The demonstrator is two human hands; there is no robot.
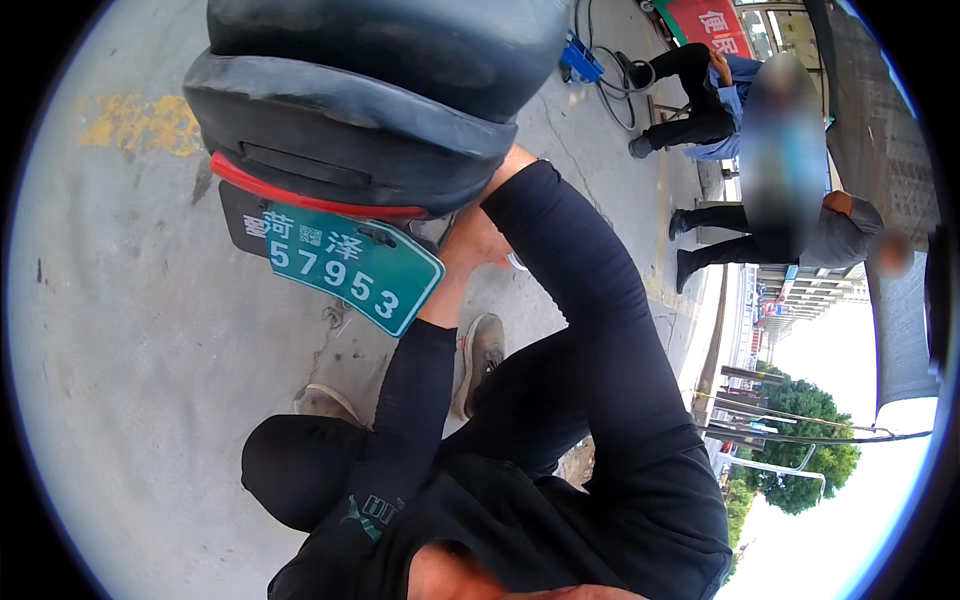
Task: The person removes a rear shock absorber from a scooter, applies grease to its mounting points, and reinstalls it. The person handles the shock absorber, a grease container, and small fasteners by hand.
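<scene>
A scooter's black rear box (pixel 355 110), with a red reflector strip (pixel 310 195) along its lower edge, fills the upper middle. Beneath it hangs a green number plate (pixel 350 270), tilted, over a dark mudguard (pixel 242 218). Both my black-sleeved forearms reach in behind the plate and box. My left hand (pixel 474 238) shows only at its back and wrist, right of the plate. Just above, my right hand (pixel 503 172) passes behind the box's right corner, a dark band at its wrist. The fingers of both are hidden, as is whatever they touch.
My shoes (pixel 484 350) stand on grey concrete (pixel 150 350) below the plate. To the upper right are a blue tool (pixel 580 58) with a coiled hose (pixel 622 100), a seated person (pixel 715 95) and another person standing (pixel 835 235). A red sign (pixel 705 25) stands behind them.
</scene>
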